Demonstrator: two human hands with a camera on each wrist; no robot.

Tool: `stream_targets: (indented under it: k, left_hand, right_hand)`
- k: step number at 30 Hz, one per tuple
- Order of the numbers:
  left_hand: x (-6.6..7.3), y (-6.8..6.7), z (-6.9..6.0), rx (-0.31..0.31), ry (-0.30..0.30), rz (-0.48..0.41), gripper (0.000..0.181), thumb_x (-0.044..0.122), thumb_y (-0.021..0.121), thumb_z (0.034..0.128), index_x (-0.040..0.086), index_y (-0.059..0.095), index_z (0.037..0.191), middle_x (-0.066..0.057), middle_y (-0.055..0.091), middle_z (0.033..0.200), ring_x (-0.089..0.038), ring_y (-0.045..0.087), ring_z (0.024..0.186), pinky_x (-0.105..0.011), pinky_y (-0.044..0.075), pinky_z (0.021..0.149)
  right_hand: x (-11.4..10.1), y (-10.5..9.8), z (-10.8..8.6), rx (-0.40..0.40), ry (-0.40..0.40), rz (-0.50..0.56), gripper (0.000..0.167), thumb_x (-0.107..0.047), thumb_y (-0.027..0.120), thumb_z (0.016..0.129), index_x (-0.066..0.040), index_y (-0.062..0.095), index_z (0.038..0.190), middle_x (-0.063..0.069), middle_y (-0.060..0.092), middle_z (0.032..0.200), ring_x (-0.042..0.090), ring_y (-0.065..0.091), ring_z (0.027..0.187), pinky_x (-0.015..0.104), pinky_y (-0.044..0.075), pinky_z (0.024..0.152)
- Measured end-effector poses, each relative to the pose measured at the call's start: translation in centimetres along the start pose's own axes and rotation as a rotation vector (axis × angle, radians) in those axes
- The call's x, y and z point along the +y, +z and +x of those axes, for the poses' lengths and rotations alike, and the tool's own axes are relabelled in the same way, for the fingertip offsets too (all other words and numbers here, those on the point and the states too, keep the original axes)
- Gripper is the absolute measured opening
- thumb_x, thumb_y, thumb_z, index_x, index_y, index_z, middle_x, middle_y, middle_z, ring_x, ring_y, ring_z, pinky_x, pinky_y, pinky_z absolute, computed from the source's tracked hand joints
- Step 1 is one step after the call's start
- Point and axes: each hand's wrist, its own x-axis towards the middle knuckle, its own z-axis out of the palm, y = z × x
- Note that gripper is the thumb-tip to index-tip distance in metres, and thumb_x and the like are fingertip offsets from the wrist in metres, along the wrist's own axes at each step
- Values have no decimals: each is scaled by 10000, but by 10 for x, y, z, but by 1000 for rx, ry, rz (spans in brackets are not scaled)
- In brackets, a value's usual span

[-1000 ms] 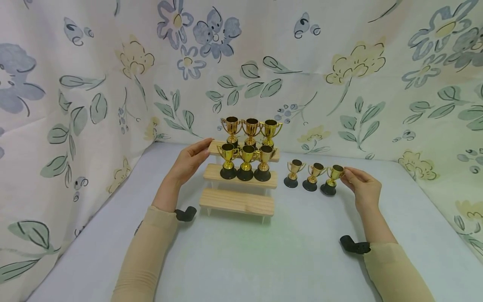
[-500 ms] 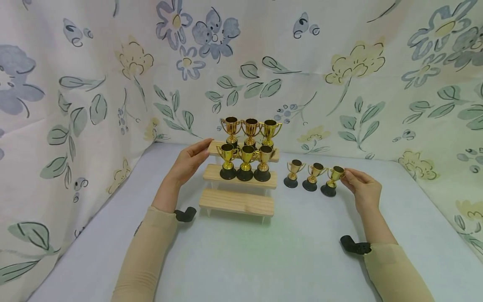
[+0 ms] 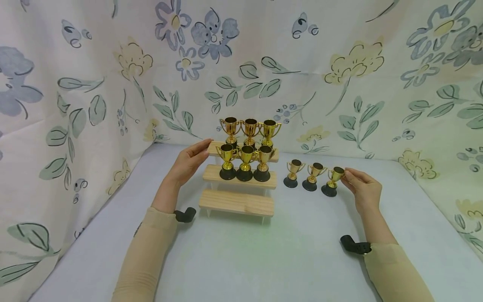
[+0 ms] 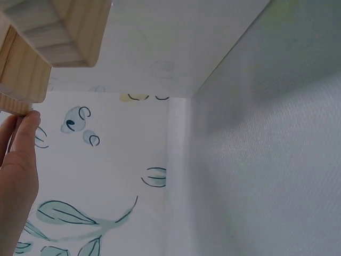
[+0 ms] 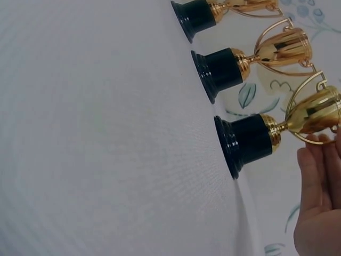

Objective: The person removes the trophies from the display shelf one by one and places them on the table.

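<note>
My left hand (image 3: 186,162) grips the left end of the top step of a three-step wooden display stand (image 3: 235,202). Its fingertips meet the board's end in the left wrist view. On the top step stand three gold trophy cups, two of them more coppery. Three more trophies, including a middle one (image 3: 246,155), stand on the step below. To the right, my right hand (image 3: 365,189) pinches the handle of a small gold trophy (image 3: 335,175) with a black base, the rightmost of three in a row on the table. In the right wrist view this trophy's base (image 5: 248,141) appears to rest on the table.
Two rose-gold trophies, the nearer-to-stand one (image 3: 295,167) and the middle one (image 3: 315,173), stand upright between the stand and my right hand. A floral cloth (image 3: 241,50) hangs behind and along the sides of the white table (image 3: 294,251).
The rightmost trophy has shifted very slightly to the right and toward me in my right hand's grip. My left hand stays on the stand.
</note>
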Motion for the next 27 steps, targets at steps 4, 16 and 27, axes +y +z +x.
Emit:
stream_targets:
  k: [4, 16, 27]
  left_hand:
    - [0, -1, 0, 1, -3, -3, 555, 144, 501, 1039, 93, 307, 1557, -85, 280, 1644, -223, 247, 1538, -339, 235, 1294]
    - [-1, -1, -1, 1, -3, 4, 560, 161, 514, 1034, 113, 316, 1556, -78, 273, 1648, -230, 232, 1543, -338, 239, 1294]
    - [0, -1, -1, 4, -6, 17, 558, 172, 516, 1034, 113, 321, 1554, -80, 273, 1648, -202, 257, 1535, -349, 238, 1296]
  right_hand:
    - [0, 1, -1, 11, 1, -25, 148, 83, 714, 833, 11, 776, 946, 21, 782, 850, 127, 764, 742, 259, 630, 734]
    - [-2, 1, -3, -6, 3, -14, 146, 102, 708, 832, 24, 771, 939, 35, 779, 848, 139, 766, 748, 260, 631, 741]
    - [-2, 0, -4, -25, -4, -14, 124, 87, 698, 850, 16, 769, 924, 35, 775, 847, 143, 766, 747, 261, 631, 739]
